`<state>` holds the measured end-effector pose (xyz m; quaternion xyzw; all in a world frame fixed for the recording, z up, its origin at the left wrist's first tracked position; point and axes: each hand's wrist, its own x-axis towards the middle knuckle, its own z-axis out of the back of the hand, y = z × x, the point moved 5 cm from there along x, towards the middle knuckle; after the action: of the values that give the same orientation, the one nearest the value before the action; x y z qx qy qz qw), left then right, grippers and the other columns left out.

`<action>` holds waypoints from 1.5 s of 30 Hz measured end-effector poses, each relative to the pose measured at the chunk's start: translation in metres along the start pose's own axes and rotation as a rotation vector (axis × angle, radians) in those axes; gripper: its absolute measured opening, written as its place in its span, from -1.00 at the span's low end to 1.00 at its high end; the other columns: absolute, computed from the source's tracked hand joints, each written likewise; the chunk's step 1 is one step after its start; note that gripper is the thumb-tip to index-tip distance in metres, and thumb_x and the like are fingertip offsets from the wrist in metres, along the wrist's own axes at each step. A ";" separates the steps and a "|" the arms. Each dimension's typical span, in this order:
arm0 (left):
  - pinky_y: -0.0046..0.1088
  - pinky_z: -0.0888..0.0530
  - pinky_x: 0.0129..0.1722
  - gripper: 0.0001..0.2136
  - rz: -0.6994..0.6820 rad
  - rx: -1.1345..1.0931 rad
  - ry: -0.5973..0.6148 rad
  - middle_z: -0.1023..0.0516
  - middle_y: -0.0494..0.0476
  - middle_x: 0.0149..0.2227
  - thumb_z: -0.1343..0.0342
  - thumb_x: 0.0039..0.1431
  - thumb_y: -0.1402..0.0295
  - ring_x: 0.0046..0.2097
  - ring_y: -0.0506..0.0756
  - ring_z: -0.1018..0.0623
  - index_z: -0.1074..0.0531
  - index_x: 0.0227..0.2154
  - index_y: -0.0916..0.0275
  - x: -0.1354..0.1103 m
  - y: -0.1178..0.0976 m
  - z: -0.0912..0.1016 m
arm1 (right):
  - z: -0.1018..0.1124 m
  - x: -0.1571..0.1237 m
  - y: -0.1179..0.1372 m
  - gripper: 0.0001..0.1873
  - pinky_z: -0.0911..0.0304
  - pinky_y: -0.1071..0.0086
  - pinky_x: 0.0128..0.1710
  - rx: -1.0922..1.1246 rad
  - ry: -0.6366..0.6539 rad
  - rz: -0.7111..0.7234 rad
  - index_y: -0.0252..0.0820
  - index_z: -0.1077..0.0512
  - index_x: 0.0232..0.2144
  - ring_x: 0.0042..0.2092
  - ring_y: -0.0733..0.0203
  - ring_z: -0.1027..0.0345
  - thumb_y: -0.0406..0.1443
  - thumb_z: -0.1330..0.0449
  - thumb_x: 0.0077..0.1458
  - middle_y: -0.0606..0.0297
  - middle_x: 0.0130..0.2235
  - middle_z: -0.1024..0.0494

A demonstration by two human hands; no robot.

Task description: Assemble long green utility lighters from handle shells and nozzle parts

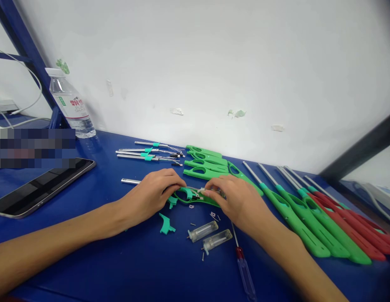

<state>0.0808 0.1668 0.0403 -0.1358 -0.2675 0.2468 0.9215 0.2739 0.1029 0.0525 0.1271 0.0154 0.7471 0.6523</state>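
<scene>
The green shell (210, 201) lies on the blue table (126, 268) between the two hands, with a teal trigger (187, 193) seated in it and thin wires (192, 188) along its upper side. My left hand (159, 188) is closed on the shell's left end, thumb and fingertips together; I cannot tell if it pinches the tube (129, 181) too, which sticks out past the knuckles. My right hand (234, 197) has a small white piece (201, 190) at its fingertips, gripped between thumb and forefinger, just over the shell.

Just in front I see loose triggers (166, 225), two clear tanks (204, 231) side by side and a few screws (203, 256). A screwdriver (245, 272) points its tip at my right hand.

Behind the hands, wired tubes (136, 151) with teal triggers lie to the left, and more green shells (207, 172) beside them. Off to the right I have a row of lighters, green ones (295, 220) first, then red ones (349, 230). Far left are a phone (44, 188) and, by the wall (207, 63), a water bottle (72, 107)
</scene>
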 end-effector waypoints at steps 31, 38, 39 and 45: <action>-0.43 -0.49 -0.15 -0.77 -0.001 0.027 -0.001 -0.65 0.09 -0.17 -0.02 0.39 0.47 -0.14 0.09 -0.60 -0.60 -0.15 0.20 0.000 -0.001 0.000 | -0.001 -0.001 -0.002 -0.82 -0.15 0.30 -0.29 0.040 0.035 -0.002 0.00 -0.58 -0.19 -0.18 0.09 -0.51 -0.13 -0.20 0.36 0.34 -0.22 -0.64; -0.43 -0.49 -0.20 -0.76 0.022 0.003 0.016 -0.63 0.14 -0.15 0.01 0.42 0.38 -0.14 0.11 -0.59 -0.59 -0.14 0.21 -0.001 -0.010 0.001 | 0.000 -0.001 -0.003 -0.83 -0.17 0.29 -0.29 0.017 0.036 0.001 0.02 -0.58 -0.18 -0.19 0.09 -0.52 -0.14 -0.19 0.36 0.33 -0.24 -0.64; -0.42 -0.49 -0.21 -0.76 0.024 -0.003 0.019 -0.62 0.15 -0.14 -0.01 0.43 0.33 -0.13 0.11 -0.59 -0.60 -0.13 0.20 -0.001 -0.011 0.001 | 0.000 -0.001 -0.003 -0.83 -0.17 0.29 -0.30 0.014 0.033 0.000 0.02 -0.58 -0.19 -0.20 0.09 -0.52 -0.14 -0.19 0.36 0.34 -0.25 -0.64; -0.36 -0.49 -0.17 -0.71 0.030 -0.016 0.033 -0.59 0.16 -0.11 -0.19 0.35 0.09 -0.11 0.15 -0.57 -0.60 -0.08 0.18 -0.003 -0.011 0.001 | 0.000 -0.002 -0.003 -0.84 -0.15 0.30 -0.31 0.016 0.034 -0.003 0.04 -0.58 -0.20 -0.21 0.10 -0.50 -0.14 -0.20 0.35 0.34 -0.24 -0.64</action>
<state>0.0821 0.1558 0.0439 -0.1515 -0.2521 0.2563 0.9208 0.2768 0.1018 0.0515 0.1195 0.0324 0.7479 0.6522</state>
